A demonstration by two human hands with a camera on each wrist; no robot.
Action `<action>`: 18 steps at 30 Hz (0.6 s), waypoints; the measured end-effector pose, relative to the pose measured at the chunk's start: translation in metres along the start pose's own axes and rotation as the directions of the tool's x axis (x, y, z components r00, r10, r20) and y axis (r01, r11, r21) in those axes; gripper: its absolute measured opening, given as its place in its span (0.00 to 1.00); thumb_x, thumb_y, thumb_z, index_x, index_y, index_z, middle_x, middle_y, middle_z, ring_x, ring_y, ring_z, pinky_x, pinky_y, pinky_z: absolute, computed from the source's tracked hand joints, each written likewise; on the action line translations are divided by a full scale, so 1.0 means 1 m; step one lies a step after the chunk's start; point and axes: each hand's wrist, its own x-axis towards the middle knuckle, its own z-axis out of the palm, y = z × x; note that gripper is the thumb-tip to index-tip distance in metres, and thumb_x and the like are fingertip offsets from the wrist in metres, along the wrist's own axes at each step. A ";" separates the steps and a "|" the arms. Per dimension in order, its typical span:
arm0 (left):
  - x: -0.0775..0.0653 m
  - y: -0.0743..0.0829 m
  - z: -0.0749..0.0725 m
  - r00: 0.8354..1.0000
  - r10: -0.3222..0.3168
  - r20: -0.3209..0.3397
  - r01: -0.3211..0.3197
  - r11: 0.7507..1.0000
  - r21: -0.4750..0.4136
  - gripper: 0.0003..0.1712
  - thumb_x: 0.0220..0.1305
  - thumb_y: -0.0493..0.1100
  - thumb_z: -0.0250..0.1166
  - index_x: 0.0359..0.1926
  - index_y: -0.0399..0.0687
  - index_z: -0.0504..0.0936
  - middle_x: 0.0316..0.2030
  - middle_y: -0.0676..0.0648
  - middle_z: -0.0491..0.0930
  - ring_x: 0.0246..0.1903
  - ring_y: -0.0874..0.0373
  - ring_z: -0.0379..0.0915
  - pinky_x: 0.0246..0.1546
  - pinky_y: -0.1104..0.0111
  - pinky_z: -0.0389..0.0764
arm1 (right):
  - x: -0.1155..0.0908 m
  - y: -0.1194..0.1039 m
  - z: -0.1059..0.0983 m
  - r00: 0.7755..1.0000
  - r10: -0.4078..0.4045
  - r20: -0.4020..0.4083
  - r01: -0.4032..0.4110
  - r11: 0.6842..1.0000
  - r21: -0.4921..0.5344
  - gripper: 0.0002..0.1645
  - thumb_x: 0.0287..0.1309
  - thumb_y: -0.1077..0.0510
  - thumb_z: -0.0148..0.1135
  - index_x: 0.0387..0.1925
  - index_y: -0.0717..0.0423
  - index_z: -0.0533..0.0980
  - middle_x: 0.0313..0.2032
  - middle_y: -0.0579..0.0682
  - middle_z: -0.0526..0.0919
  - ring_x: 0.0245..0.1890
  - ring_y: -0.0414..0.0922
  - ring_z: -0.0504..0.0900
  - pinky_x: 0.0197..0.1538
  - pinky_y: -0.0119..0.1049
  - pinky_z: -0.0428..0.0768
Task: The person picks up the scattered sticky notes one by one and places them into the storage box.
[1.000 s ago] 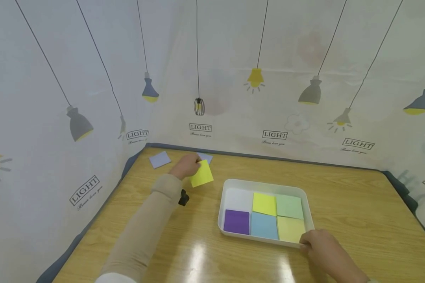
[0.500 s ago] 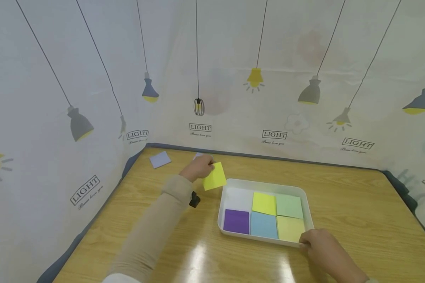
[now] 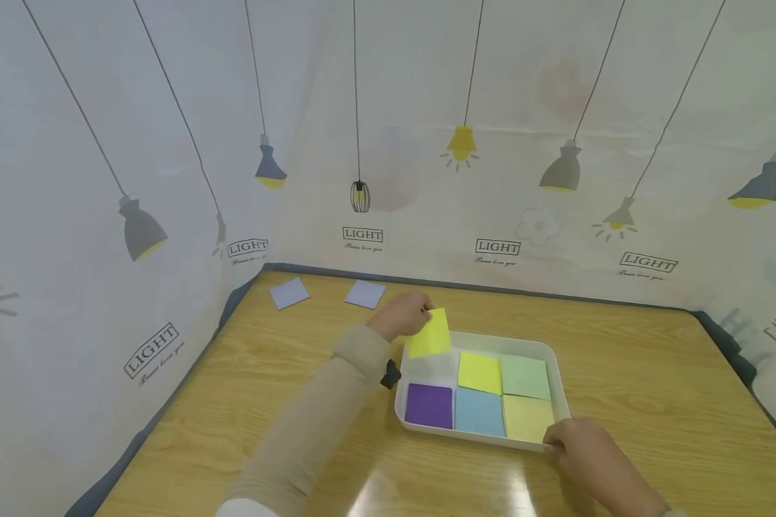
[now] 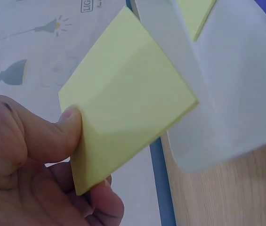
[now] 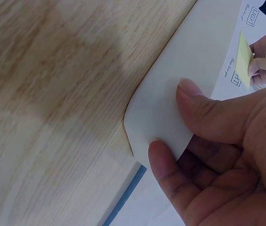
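Between thumb and fingers, my left hand pinches a bright yellow sticky note pad by one edge. The pad hangs tilted over the back left corner of a white tray. Inside the tray lie a purple pad, a blue pad, a second yellow pad, a green pad and a pale yellow pad. White tray floor shows behind the purple pad. My right hand grips the tray's front right corner, thumb and fingers at its wall in the right wrist view.
Two lavender pads lie at the back left of the wooden table: a left one and a right one. A curtain printed with lamps encloses the table's back and sides.
My left hand has carried the yellow sticky note pad rightward from the table's back left to over the tray, uncovering the right lavender pad. My right hand stays at the tray corner.
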 end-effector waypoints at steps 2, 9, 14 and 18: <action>0.001 0.006 0.005 1.000 0.008 0.004 -0.008 1.000 0.012 0.18 0.78 0.42 0.52 0.61 0.41 0.77 0.60 0.43 0.79 0.56 0.50 0.77 0.59 0.59 0.80 | -0.001 0.000 0.000 1.000 0.002 -0.004 -0.002 1.000 0.001 0.11 0.51 0.64 0.74 0.19 0.48 0.82 0.23 0.39 0.81 0.25 0.37 0.72 0.31 0.33 0.76; 0.005 0.021 0.019 0.999 0.027 0.019 -0.028 0.999 0.036 0.17 0.78 0.42 0.52 0.60 0.42 0.78 0.60 0.45 0.80 0.57 0.52 0.77 0.59 0.61 0.80 | -0.002 0.001 0.001 1.000 -0.013 -0.010 0.013 1.000 0.009 0.13 0.50 0.64 0.74 0.18 0.47 0.81 0.21 0.38 0.80 0.25 0.37 0.71 0.30 0.32 0.75; 0.007 0.032 0.028 0.998 0.039 0.039 -0.040 0.999 0.030 0.18 0.78 0.41 0.52 0.62 0.42 0.77 0.62 0.44 0.79 0.61 0.50 0.76 0.63 0.59 0.78 | -0.001 0.001 0.000 1.000 -0.012 -0.006 0.013 1.000 0.018 0.11 0.51 0.64 0.74 0.19 0.48 0.82 0.23 0.39 0.82 0.25 0.36 0.73 0.31 0.33 0.77; 0.010 0.040 0.037 0.997 0.054 0.053 -0.057 0.997 0.050 0.18 0.78 0.41 0.53 0.63 0.42 0.77 0.63 0.45 0.78 0.62 0.50 0.76 0.62 0.61 0.79 | -0.001 0.002 0.001 1.000 -0.019 -0.015 0.019 1.000 0.005 0.11 0.50 0.64 0.74 0.19 0.48 0.82 0.23 0.38 0.82 0.25 0.36 0.74 0.31 0.33 0.77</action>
